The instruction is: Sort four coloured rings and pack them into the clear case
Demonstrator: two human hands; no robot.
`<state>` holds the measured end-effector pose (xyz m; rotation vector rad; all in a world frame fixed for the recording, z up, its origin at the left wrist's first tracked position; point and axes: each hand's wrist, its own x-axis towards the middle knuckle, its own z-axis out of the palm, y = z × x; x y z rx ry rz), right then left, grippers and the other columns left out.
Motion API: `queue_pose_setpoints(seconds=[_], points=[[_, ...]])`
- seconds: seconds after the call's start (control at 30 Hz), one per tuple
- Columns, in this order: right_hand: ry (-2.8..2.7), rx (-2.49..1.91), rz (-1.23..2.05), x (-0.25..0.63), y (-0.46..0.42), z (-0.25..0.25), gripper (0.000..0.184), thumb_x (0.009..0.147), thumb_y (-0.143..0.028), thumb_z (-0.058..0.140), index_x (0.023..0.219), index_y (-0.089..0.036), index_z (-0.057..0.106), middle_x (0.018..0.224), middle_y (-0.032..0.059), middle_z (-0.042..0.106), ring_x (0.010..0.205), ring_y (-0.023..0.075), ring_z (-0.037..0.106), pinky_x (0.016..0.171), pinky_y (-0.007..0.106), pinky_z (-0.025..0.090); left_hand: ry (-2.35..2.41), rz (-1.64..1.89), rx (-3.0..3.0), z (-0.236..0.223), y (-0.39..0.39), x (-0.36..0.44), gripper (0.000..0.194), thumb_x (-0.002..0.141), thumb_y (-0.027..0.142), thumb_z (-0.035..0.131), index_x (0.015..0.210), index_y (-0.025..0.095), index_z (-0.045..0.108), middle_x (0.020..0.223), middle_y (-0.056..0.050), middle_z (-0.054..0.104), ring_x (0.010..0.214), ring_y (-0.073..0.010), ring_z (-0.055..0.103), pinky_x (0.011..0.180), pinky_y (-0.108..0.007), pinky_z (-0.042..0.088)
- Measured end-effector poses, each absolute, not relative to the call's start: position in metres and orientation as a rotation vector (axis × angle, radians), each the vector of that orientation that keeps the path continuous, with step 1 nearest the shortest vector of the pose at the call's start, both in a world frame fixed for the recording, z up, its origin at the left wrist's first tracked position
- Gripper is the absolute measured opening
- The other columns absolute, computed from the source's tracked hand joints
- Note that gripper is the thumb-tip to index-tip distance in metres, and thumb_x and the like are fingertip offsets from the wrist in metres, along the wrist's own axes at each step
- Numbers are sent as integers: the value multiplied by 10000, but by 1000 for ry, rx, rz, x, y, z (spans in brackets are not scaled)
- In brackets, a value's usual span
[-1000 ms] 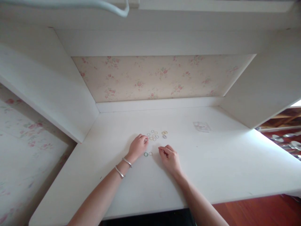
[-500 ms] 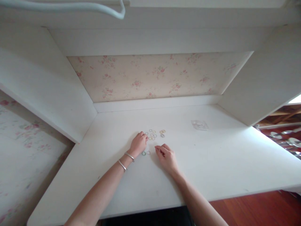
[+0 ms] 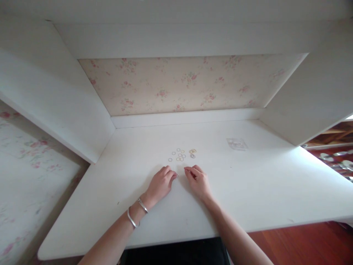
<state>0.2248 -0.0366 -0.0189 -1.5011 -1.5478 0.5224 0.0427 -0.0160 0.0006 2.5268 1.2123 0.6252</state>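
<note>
My left hand [image 3: 161, 183], with two silver bangles [image 3: 137, 212] near its wrist, rests low over the white desk [image 3: 242, 184]. Its fingers are pinched together at a small thin pinkish ring [image 3: 177, 176]. Opposite, my right hand [image 3: 198, 180] has thumb and forefinger closed; whatever they may hold is too small to make out. Beyond both hands lie several thin rings, including a silver one [image 3: 170, 159] and a gold one [image 3: 178, 159]. A tight cluster of gold rings [image 3: 192, 151] sits to their right, with silver rings [image 3: 192, 156] just below it.
A clear plastic packet [image 3: 237, 144] lies toward the back right. White side panels [image 3: 292, 92] and a back ledge [image 3: 187, 119] enclose the desk. A tiny dark mark [image 3: 118, 203] shows on the left. Red flooring [image 3: 303, 241] appears beyond the front right edge.
My left hand has drawn back from the scattered rings toward me, uncovering a silver ring and now covering the green ring. My right hand stays nearly in place. The view has tilted slightly downward.
</note>
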Motion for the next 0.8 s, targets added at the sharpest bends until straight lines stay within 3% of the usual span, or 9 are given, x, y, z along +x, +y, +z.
queue_pose_setpoints(seconds=[0.3,0.6,0.8], points=[[-1533,-1488,552,225,-36,-19,277,877,-351,462,891,-213,702,748,12,579,612,108,533,586,225,413,1244,597,2553,-1,-16,48,237,927,210,413,926,198,650,841,-49,570,829,-170,537,757,-295,443],[-1518,-1548,535,227,-33,-23,294,875,-353,445,881,-211,702,748,22,585,615,116,533,588,237,417,1446,1022,2020,2,8,16,292,902,385,441,922,183,651,802,-32,590,712,-136,536,690,-251,439],[-1664,-1674,456,226,-19,-30,283,869,-310,435,1011,-247,672,885,34,616,697,132,568,664,264,422,1587,982,1803,-9,18,-6,343,849,463,472,908,178,653,680,4,562,623,-131,505,602,-239,400]])
